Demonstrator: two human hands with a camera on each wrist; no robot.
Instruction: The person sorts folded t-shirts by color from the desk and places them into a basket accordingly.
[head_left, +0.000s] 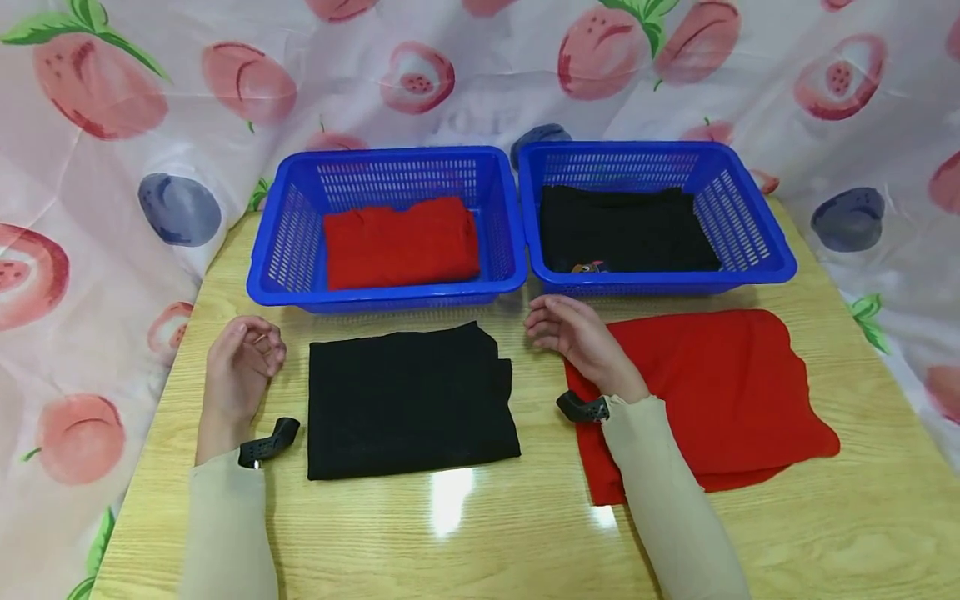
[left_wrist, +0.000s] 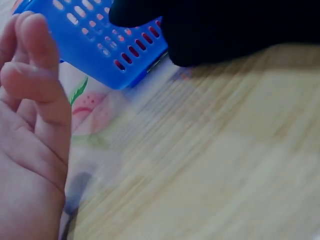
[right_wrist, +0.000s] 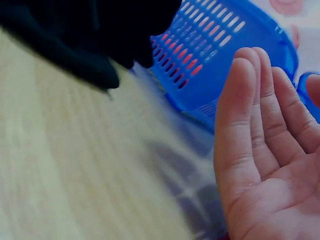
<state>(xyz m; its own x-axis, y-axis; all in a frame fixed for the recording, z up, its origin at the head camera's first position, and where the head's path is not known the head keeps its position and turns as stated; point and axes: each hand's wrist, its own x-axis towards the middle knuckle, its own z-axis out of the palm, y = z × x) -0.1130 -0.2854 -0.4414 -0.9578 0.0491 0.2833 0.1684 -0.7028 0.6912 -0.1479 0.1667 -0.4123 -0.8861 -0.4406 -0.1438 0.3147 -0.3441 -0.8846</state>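
Observation:
A folded black cloth (head_left: 408, 404) lies on the table between my two hands, its right edge uneven. My left hand (head_left: 243, 362) is held just left of it, fingers loosely bent around nothing. Off the black cloth's upper right corner, my right hand (head_left: 573, 333) hovers with lightly bent fingers, also holding nothing. A red cloth (head_left: 727, 392) spreads on the table to the right, partly hidden under my right wrist and forearm. In the left wrist view the black cloth (left_wrist: 225, 30) is apart from the fingers; the right wrist view shows an empty palm (right_wrist: 280, 200).
Two blue plastic baskets stand side by side at the back. The left basket (head_left: 262, 283) holds a folded red cloth (head_left: 405, 246); the right basket (head_left: 780, 262) holds a folded black cloth (head_left: 630, 229) with a small printed figure. Behind them hangs a fruit-patterned sheet (head_left: 322, 75).

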